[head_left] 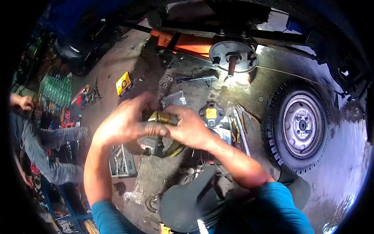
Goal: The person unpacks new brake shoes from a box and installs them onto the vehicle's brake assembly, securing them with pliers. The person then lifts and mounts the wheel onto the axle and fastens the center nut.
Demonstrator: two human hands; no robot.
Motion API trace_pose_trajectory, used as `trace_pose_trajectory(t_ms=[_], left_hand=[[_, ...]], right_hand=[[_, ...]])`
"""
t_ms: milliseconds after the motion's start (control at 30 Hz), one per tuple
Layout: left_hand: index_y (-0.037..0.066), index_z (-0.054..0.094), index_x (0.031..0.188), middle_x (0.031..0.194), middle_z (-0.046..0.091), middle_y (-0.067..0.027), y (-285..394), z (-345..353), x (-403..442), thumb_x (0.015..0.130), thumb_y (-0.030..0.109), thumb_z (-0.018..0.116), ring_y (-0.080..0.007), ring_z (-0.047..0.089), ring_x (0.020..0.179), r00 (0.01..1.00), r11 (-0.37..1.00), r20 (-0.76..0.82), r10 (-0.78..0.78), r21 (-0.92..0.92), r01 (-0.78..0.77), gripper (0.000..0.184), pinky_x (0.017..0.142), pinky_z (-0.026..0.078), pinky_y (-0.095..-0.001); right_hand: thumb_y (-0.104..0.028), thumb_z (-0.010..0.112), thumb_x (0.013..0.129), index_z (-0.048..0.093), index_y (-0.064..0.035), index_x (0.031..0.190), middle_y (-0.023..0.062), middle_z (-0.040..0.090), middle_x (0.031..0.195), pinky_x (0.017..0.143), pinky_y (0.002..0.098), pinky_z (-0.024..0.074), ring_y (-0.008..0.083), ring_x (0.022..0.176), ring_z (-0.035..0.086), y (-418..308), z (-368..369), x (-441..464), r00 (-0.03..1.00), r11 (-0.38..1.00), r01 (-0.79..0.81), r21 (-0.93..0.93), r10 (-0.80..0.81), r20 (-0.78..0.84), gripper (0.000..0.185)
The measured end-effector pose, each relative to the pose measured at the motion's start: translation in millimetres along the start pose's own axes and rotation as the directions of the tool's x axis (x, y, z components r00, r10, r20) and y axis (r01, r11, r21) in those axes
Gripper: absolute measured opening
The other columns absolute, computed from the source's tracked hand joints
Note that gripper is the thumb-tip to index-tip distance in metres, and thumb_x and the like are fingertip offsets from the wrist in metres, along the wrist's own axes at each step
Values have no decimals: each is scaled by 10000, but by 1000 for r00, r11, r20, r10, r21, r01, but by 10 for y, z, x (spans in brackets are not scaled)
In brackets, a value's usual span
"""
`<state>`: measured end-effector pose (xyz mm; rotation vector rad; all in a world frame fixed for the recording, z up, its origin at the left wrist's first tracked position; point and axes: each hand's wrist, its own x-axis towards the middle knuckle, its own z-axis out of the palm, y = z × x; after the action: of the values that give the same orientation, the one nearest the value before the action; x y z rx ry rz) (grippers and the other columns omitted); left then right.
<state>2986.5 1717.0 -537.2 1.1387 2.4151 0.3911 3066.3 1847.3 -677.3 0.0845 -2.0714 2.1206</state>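
Note:
A yellow-and-black cordless power tool is between my two hands, above the floor in front of me. Its grey battery end points down toward me. My right hand is closed around the tool's right side. From the left, my left hand grips around its top, the thumb lying across the tool close to my right hand. Motion blurs the left fingers, and the hands cover much of the tool's body. Beyond them on the floor lies a small clear plastic bag.
A wheel with its tire lies at right. Ahead, a hub with a round plate sits under the vehicle. Around are a black hub cover, pliers, a yellow box and a socket tray. Another person's legs are at left.

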Motion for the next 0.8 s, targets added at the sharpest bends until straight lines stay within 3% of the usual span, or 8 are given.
trace_pose_trajectory(t_ms=[33,100,200,233,467,600,700,800], left_hand=[[-37,601,993,880,666,-138,8,-25,92,717,335,824,-162,600,838,1000,999,22,18,36,-19,514,740,485,-343],[-40,607,1046,915,672,-108,9,12,305,695,365,828,-169,598,857,998,927,53,13,-376,8,579,787,478,-318],[-50,615,1056,1001,672,-140,37,16,685,748,275,763,-176,610,924,983,960,-135,123,-235,-152,472,828,478,-325],[-52,620,1055,1004,674,-149,84,70,813,748,267,757,-183,618,930,970,950,-169,176,-228,-212,464,829,480,-327],[-28,640,1070,996,674,-106,575,293,1170,752,149,755,-149,613,915,937,928,-207,281,-192,-320,382,836,485,-300],[-23,661,1044,948,689,-104,526,370,1230,756,171,771,-145,632,844,876,828,-406,260,-373,-418,364,753,504,-279],[-15,662,1053,942,685,-83,242,600,1335,767,173,768,-126,622,823,774,777,-614,152,-410,-478,358,731,501,-268],[-7,653,1083,932,676,-62,-48,954,1460,794,161,748,-108,611,799,807,634,-583,-94,-660,-403,348,703,493,-247]], right_hand=[[-512,741,732,645,-42,1054,140,682,1002,785,369,504,258,908,661,-30,-96,28,999,991,-42,-129,40,-17,577],[-455,757,735,627,-27,1067,139,677,997,775,356,501,232,888,648,-75,-294,103,983,991,117,-68,-126,-133,557],[-36,779,733,518,3,1154,34,588,981,771,243,474,106,892,559,-131,-837,204,997,994,25,104,-17,-72,496],[-25,767,743,519,8,1154,36,590,996,784,236,470,104,899,559,-108,-955,185,992,997,40,63,-31,-126,481],[-37,798,710,466,-18,1301,69,621,1089,903,288,474,156,989,595,216,-1202,-183,924,936,171,308,-44,-380,678],[-149,688,867,459,-15,1300,125,646,1075,825,362,552,223,1002,628,788,-1081,-338,940,877,60,476,111,-322,508],[-198,633,912,473,-15,1267,142,645,1069,801,377,560,243,992,633,846,-1051,-348,936,810,94,579,126,-328,431],[-200,595,937,475,-13,1243,151,641,1072,771,376,561,247,974,640,758,-1111,-356,864,878,125,463,133,-485,378]])
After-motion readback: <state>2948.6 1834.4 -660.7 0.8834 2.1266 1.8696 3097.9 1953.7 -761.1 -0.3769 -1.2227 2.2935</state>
